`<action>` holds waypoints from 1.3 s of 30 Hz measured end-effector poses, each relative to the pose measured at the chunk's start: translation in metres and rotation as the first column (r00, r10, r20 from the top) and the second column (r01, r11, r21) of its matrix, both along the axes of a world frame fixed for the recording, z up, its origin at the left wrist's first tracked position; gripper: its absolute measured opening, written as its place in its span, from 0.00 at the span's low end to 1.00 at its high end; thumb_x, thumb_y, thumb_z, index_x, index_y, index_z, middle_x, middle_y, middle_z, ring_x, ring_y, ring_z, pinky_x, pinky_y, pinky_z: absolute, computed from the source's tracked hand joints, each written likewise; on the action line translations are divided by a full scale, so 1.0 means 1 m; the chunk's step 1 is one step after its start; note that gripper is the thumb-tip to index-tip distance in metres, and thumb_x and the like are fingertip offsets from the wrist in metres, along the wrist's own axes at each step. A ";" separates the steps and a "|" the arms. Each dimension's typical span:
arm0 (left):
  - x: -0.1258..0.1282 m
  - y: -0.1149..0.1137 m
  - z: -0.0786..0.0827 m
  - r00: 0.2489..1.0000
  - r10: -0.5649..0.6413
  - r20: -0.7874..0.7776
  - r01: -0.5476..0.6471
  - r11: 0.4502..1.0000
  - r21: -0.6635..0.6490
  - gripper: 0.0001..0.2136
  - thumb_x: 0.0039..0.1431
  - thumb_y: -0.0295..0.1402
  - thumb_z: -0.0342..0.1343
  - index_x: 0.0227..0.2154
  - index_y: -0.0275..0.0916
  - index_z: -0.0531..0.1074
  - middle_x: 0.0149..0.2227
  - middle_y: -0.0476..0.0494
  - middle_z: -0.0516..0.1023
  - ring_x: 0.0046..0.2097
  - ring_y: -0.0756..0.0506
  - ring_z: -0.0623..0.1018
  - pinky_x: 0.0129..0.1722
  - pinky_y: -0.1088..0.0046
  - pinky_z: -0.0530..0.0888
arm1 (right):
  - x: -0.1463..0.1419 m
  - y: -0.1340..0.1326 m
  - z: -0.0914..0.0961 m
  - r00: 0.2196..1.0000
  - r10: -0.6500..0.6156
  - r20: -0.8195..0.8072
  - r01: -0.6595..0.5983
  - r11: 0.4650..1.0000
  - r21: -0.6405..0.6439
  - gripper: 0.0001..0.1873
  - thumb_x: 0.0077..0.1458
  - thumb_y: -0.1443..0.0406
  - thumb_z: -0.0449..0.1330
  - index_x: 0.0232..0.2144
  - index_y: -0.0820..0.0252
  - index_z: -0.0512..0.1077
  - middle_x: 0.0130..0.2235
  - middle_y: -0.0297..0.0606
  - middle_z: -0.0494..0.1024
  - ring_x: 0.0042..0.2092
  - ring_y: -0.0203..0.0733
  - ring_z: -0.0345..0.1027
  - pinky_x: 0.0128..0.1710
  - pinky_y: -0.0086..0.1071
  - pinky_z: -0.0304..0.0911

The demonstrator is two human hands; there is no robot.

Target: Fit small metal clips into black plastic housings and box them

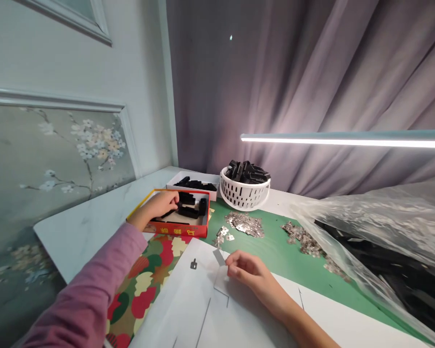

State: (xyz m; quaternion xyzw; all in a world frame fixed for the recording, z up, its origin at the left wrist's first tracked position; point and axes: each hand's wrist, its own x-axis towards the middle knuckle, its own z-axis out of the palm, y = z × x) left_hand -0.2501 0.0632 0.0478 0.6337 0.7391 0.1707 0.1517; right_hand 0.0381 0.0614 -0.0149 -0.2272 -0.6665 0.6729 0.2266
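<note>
my right hand [247, 271] pinches a grey plate [219, 257] over the white paper [181, 309]. my left hand [160, 204] is in the red box [199, 231], at the black parts [188, 211]; from my end i can't tell whether it grips one. beyond: metal bits [244, 224], white basket [241, 194].

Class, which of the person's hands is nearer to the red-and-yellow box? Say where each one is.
Left. The left hand reaches into the red-and-yellow box; the right hand is outside it, to its right, over the white sheet.
</note>
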 end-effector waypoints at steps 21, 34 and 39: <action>0.143 -0.038 -0.016 0.309 0.045 0.950 0.356 0.921 -0.160 0.08 0.51 0.34 0.44 0.28 0.36 0.65 0.21 0.50 0.68 0.14 0.54 0.69 0.09 0.83 0.64 | 0.024 -0.015 0.072 0.952 -0.194 0.237 0.009 0.791 0.611 0.08 0.49 0.70 0.53 0.19 0.63 0.64 0.41 0.34 0.62 0.29 0.27 0.59 0.29 0.24 0.59; 0.154 -0.042 -0.016 0.270 0.137 0.953 0.385 0.892 -0.237 0.09 0.50 0.30 0.44 0.21 0.33 0.67 0.16 0.49 0.70 0.14 0.53 0.69 0.11 0.80 0.66 | 0.015 -0.023 0.074 0.894 -0.159 0.419 -0.096 0.846 0.525 0.08 0.45 0.76 0.54 0.18 0.65 0.63 0.33 0.32 0.65 0.28 0.27 0.58 0.27 0.22 0.54; 0.153 -0.042 -0.016 0.271 0.145 0.952 0.368 0.898 -0.241 0.07 0.50 0.31 0.45 0.23 0.35 0.66 0.17 0.50 0.71 0.15 0.52 0.69 0.11 0.79 0.66 | 0.017 -0.022 0.073 0.903 -0.138 0.407 -0.114 0.837 0.535 0.07 0.45 0.75 0.54 0.18 0.64 0.65 0.34 0.30 0.65 0.29 0.26 0.58 0.29 0.22 0.54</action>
